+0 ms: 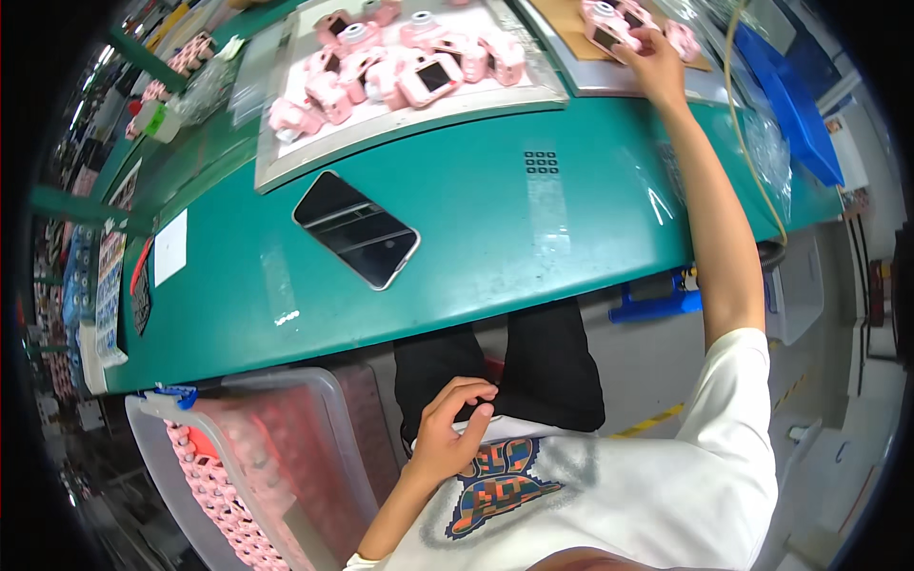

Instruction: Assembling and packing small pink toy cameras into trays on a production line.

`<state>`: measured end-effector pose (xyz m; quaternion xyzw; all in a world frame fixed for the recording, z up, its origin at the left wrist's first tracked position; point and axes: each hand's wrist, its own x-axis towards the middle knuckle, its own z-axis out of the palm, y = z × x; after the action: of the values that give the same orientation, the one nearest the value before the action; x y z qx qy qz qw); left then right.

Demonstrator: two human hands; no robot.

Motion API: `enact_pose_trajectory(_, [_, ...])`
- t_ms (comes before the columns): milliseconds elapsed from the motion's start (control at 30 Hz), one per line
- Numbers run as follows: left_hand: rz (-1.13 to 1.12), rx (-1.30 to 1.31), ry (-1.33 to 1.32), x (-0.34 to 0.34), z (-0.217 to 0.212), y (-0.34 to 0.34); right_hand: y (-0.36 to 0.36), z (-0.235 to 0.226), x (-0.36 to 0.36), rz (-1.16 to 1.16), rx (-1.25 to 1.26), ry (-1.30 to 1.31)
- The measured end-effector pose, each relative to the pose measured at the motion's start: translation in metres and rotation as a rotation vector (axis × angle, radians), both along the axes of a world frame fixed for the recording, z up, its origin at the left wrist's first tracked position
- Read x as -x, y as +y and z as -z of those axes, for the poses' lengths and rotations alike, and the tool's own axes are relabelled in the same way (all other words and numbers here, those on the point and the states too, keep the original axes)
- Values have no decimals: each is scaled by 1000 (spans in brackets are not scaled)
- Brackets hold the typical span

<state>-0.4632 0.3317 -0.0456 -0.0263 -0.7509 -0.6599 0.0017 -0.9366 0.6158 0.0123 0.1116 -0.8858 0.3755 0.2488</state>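
Pink camera [596,29] is at the far right of the green surface [476,238], over a sheet of brown cardboard [566,33], and I have the right grip [657,67] closed on its edge; from here I can't tell whether it is lifted clear. My left grip [447,433] hangs half open and loosely curled near the dark trousers [547,366]. Left of the cardboard I see a metal-rimmed tray [414,127] carrying a jumble of similar pink cameras [411,88]. Nearer me, a dark-screened phone [357,229] lies slantwise on the surface, with a white card [170,247] flat to its left.
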Motion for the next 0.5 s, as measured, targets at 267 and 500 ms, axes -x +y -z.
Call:
enact_pose_trajectory(267, [-78,5,104,-32,-41,-41,68,43,72,-28,-284,281])
enact_pose_trajectory(500, [-1181,424,626,-126,-124,-154,52,52,72,-570,373,-136])
